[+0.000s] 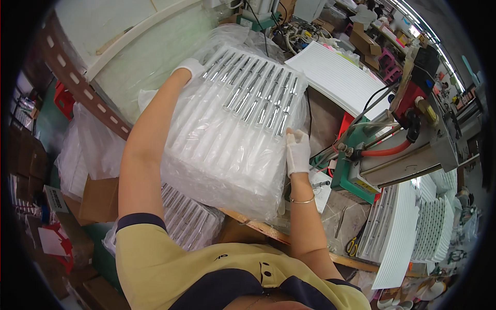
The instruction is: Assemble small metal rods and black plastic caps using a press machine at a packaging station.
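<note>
A stack of white slotted plastic trays, wrapped in a clear plastic bag, lies in front of me on the bench. Shiny silver pen-like tubes fill the far half of its top slots; the near slots show none. At the far left corner, my left hand in a white glove is closed round the stack's edge, its fingertips partly hidden. My right hand, also gloved, grips the stack's right edge with thumb and fingers bent against the plastic.
Right of the stack stands a green-based pneumatic machine with a red hose. White ribbed trays lie beyond it. Yellow-handled scissors rest near the bench's front edge. Below left sits another bagged tray of tubes. A slotted metal post rises at left.
</note>
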The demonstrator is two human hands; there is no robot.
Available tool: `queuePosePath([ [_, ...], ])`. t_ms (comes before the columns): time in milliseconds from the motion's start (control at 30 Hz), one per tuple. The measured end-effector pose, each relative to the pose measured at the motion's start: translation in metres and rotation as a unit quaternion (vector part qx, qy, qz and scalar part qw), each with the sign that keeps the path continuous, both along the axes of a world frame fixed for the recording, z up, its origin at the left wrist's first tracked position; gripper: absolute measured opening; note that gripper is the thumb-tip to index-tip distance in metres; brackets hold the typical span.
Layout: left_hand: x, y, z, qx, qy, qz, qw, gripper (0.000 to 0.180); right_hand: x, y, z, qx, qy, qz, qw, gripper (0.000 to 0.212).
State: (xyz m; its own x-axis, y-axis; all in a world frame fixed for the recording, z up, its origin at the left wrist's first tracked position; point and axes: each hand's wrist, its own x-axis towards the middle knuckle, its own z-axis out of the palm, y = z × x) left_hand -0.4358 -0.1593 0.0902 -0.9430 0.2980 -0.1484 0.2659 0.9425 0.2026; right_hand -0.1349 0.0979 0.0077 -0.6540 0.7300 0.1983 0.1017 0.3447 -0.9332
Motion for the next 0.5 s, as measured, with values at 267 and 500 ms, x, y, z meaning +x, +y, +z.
queuePosePath([
  [267,-0.006,-0.009,0.003,0.208,-0.022,0.004,0.978,0.043,-0.032,0.017,0.017,0.016,-0.097,0.065,0.993,0.038],
  [500,-0.007,-0.005,-0.004,0.203,-0.025,-0.003,0.979,0.045,-0.056,0.034,0.019,-0.026,-0.038,-0.006,0.999,0.026],
])
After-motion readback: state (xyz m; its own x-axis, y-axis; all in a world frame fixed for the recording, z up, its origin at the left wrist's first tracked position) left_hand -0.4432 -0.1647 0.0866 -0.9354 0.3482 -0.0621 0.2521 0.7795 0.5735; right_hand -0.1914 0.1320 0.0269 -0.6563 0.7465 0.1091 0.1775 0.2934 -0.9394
